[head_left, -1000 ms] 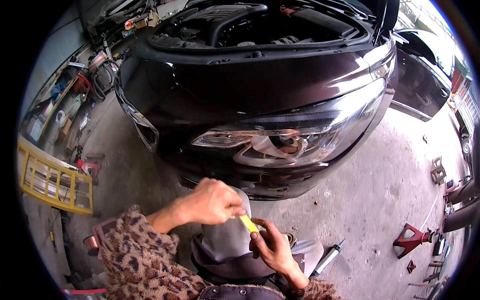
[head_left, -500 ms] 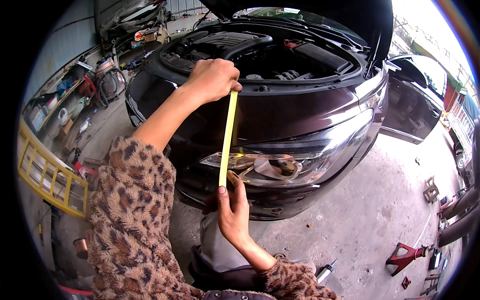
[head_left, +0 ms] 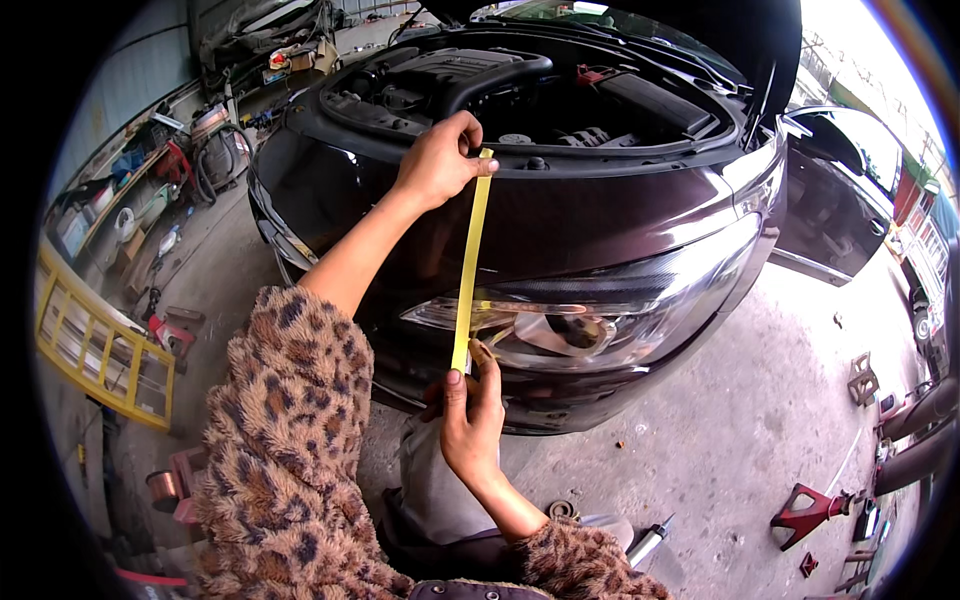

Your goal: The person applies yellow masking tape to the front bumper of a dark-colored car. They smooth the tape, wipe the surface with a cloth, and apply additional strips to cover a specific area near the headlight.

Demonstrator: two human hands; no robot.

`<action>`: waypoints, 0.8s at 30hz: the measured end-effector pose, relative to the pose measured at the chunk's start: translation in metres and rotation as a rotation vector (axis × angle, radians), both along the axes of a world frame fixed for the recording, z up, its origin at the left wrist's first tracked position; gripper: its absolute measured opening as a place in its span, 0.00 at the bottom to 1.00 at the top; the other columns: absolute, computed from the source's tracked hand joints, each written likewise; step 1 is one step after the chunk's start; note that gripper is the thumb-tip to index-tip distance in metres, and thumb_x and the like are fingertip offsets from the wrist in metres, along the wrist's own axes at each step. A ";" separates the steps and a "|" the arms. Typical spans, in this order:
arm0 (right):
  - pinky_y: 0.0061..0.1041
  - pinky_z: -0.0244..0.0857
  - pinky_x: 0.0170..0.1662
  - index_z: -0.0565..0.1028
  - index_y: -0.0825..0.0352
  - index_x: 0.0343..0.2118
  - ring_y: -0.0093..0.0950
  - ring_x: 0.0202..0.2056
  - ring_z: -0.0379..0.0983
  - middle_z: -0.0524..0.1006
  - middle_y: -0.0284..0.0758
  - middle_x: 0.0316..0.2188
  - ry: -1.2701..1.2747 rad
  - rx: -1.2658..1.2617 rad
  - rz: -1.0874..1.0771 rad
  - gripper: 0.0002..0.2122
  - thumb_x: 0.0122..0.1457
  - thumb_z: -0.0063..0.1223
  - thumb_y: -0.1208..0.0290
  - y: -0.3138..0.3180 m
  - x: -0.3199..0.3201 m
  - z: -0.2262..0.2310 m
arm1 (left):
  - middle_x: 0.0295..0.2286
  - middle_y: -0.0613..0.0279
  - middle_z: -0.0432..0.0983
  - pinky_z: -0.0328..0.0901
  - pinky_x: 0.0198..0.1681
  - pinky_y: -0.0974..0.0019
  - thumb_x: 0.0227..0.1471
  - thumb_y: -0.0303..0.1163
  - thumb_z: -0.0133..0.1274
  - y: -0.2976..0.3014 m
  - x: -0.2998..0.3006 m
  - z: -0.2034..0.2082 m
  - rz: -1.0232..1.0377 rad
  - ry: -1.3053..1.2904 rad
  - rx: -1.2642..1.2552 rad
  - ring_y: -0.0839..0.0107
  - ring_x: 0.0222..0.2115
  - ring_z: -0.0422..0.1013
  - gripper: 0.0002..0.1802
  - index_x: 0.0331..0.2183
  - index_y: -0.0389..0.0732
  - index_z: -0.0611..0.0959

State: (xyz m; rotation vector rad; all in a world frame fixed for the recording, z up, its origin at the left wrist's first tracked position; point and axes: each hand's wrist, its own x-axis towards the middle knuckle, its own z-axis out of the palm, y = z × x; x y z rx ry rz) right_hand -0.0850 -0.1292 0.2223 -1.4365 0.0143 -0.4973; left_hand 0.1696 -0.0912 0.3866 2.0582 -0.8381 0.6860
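Left hand (head_left: 445, 160) pinching the top end of the yellow strip (head_left: 471, 260) at the frame's upper middle, I hold it nearly upright, leaning slightly right; it runs down past the headlight (head_left: 600, 310) to my right hand (head_left: 473, 425), gripping its bottom end below centre.

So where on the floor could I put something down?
There's mostly bare floor between the car and the red stand. It's crowded on the left, around the yellow frame, and along the picture's right edge.
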 end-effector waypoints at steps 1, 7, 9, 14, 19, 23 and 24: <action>0.20 0.68 0.27 0.57 0.71 0.62 0.20 0.21 0.73 0.77 0.34 0.23 0.004 0.009 0.005 0.21 0.70 0.43 0.69 0.000 0.000 -0.001 | 0.23 0.69 0.67 0.62 0.30 0.71 0.42 0.26 0.69 0.000 -0.006 -0.002 0.050 -0.057 -0.024 0.79 0.25 0.62 0.15 0.28 0.38 0.76; 0.21 0.67 0.27 0.57 0.70 0.62 0.20 0.22 0.74 0.78 0.34 0.22 0.005 0.067 -0.015 0.22 0.69 0.46 0.69 0.004 -0.002 -0.005 | 0.27 0.64 0.74 0.65 0.34 0.68 0.47 0.28 0.66 0.004 -0.025 -0.012 -0.097 -0.296 0.011 0.68 0.29 0.70 0.10 0.30 0.36 0.81; 0.20 0.67 0.26 0.57 0.70 0.62 0.20 0.21 0.73 0.78 0.34 0.22 -0.010 0.052 -0.027 0.22 0.69 0.45 0.70 0.004 -0.003 -0.004 | 0.31 0.62 0.76 0.66 0.38 0.64 0.48 0.32 0.65 0.008 -0.034 -0.016 -0.112 -0.374 0.123 0.62 0.34 0.72 0.10 0.33 0.38 0.85; 0.18 0.64 0.24 0.58 0.69 0.62 0.18 0.18 0.70 0.76 0.32 0.19 -0.023 -0.003 -0.072 0.21 0.70 0.44 0.69 0.004 -0.008 -0.003 | 0.41 0.63 0.75 0.61 0.53 0.58 0.53 0.39 0.60 0.019 -0.051 -0.026 0.002 -0.399 0.235 0.61 0.48 0.68 0.16 0.43 0.43 0.84; 0.18 0.63 0.25 0.60 0.70 0.61 0.17 0.19 0.69 0.75 0.31 0.19 0.009 -0.030 -0.083 0.20 0.69 0.44 0.70 0.006 -0.017 -0.010 | 0.63 0.65 0.59 0.41 0.66 0.47 0.63 0.44 0.45 0.031 -0.072 -0.046 0.165 -0.506 0.532 0.64 0.66 0.49 0.27 0.62 0.50 0.69; 0.18 0.63 0.27 0.62 0.70 0.60 0.17 0.21 0.68 0.74 0.30 0.20 0.022 -0.040 -0.110 0.20 0.69 0.44 0.70 0.010 -0.021 -0.029 | 0.66 0.68 0.52 0.34 0.68 0.44 0.67 0.44 0.37 0.037 -0.089 -0.060 0.137 -0.469 0.617 0.67 0.68 0.45 0.29 0.66 0.49 0.61; 0.18 0.63 0.27 0.63 0.70 0.60 0.17 0.21 0.68 0.74 0.30 0.21 0.025 -0.059 -0.127 0.19 0.69 0.45 0.69 0.009 -0.021 -0.034 | 0.66 0.68 0.52 0.34 0.68 0.44 0.67 0.43 0.37 0.037 -0.092 -0.063 0.118 -0.472 0.612 0.68 0.68 0.45 0.29 0.66 0.48 0.61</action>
